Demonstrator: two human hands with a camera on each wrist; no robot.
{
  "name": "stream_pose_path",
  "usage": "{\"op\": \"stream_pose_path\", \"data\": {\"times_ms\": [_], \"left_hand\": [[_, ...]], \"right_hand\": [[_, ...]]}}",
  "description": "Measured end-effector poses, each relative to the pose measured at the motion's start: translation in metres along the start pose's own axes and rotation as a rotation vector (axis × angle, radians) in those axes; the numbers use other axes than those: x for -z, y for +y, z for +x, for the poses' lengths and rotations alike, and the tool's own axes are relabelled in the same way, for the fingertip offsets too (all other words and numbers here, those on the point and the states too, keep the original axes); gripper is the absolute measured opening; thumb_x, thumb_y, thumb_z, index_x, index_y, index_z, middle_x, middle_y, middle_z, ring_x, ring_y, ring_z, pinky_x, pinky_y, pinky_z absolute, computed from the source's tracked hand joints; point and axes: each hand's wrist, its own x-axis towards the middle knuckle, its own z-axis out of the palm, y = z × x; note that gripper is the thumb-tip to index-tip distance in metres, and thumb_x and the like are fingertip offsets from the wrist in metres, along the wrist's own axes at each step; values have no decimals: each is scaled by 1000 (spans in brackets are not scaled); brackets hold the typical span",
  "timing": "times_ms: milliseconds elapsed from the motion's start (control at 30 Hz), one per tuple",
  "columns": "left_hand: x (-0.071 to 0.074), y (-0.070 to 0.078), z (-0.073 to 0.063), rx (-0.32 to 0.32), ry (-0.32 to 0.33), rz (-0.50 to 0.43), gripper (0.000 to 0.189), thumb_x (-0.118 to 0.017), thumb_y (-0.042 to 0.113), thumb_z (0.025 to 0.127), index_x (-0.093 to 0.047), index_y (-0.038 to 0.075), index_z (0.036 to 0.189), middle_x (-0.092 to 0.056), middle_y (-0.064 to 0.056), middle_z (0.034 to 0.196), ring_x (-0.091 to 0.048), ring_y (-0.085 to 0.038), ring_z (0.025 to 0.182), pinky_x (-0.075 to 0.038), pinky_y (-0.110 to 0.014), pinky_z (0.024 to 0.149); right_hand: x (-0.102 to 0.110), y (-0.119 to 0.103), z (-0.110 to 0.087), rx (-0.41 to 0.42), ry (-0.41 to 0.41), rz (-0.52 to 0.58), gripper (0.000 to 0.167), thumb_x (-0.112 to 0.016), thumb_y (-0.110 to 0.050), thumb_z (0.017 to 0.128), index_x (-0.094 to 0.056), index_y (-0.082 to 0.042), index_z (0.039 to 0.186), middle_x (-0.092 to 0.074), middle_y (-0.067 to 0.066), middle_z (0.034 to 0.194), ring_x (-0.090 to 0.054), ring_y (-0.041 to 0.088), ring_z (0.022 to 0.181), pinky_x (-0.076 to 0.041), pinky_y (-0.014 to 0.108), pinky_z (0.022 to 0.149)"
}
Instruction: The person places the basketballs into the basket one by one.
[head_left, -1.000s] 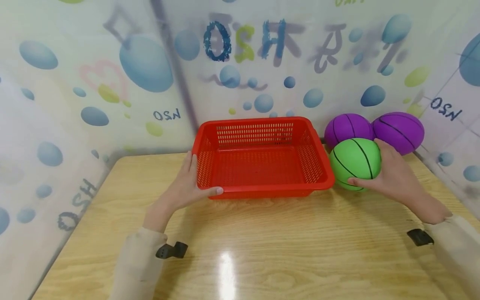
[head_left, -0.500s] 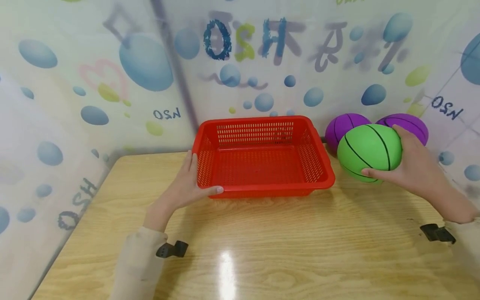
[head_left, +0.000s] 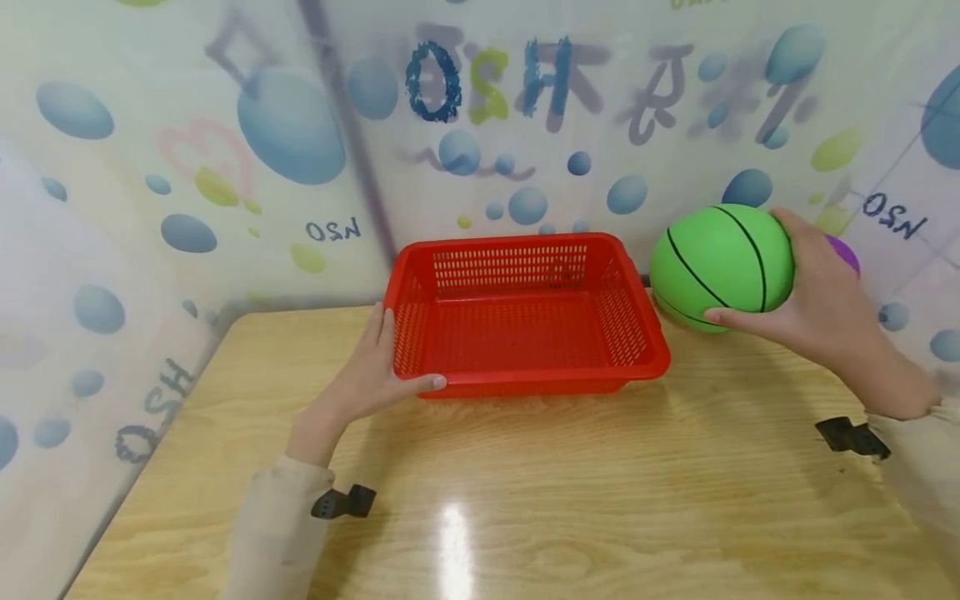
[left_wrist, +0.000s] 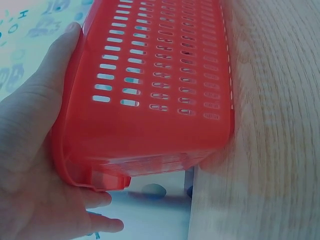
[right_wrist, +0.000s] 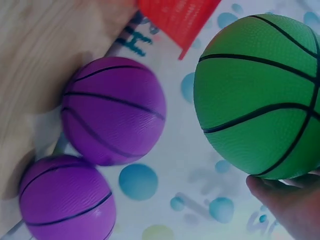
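A red plastic basket (head_left: 517, 325) with slotted walls stands on the table. My left hand (head_left: 367, 371) rests at its near left corner, thumb along the front rim and straight fingers along the left side. In the left wrist view that hand (left_wrist: 37, 135) spans the corner from outside. My right hand (head_left: 825, 304) holds a green toy basketball (head_left: 723, 267) with black lines, raised just right of the basket. Behind it sits a purple ball (head_left: 844, 254), mostly hidden. The right wrist view shows two purple toy basketballs (right_wrist: 114, 111) below the green one.
The wooden table (head_left: 525, 492) extends in front of the basket. A patterned wall covering (head_left: 480, 167) with blue drops and lettering rises right behind the basket and balls.
My right hand has lifted the green basketball from beside the basket, first rightward and toward me, then up and slightly left, now covering most of the purple balls. My left hand stays put.
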Motion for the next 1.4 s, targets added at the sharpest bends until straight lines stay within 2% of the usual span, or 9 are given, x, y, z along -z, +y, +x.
{"op": "stream_pose_path", "data": {"times_ms": [267,533,700,1000,1167,1400], "left_hand": [[-1,-1,-2,14,-3,2,121,-70,62,69,6,13,150,6,-13,154,-10,-34,137,-39,-55,94],[-1,1,-1,42,-5,6,121,-69,64,68,6,14,150,5,-11,154,-15,-35,136,-42,-54,92],[-1,1,-1,42,-9,3,121,-69,63,69,6,15,150,7,-11,154,-14,-35,137,-40,-55,93],[-2,0,-2,12,14,-11,118,-72,57,70,5,18,150,2,-10,154,-19,-33,134,-44,-53,90],[-2,0,-3,31,11,4,119,-71,60,70,5,15,150,4,-11,154,-18,-34,135,-43,-54,90],[-1,1,-2,57,-14,25,121,-68,64,69,7,12,149,7,-12,154,-14,-36,136,-40,-55,93]], "right_hand": [[-18,-18,13,95,-4,58,118,-92,-24,51,-24,-11,147,-41,21,135,-44,42,111,-40,63,79],[-45,-33,25,158,-64,95,112,-90,-30,54,-27,-6,144,-41,17,134,-45,36,109,-43,58,80],[-60,-39,31,180,-103,129,110,-89,-34,57,-27,-6,144,-41,16,133,-45,34,109,-44,56,80],[-94,-46,32,166,-232,158,111,-85,-44,60,-24,-9,145,-38,15,136,-46,32,111,-45,55,84],[-106,-49,31,134,-321,142,111,-81,-51,62,-23,-5,145,-37,15,136,-44,32,114,-45,54,86],[-117,-52,30,108,-444,152,114,-79,-59,60,-26,-3,143,-41,10,134,-45,26,114,-45,49,89]]}}
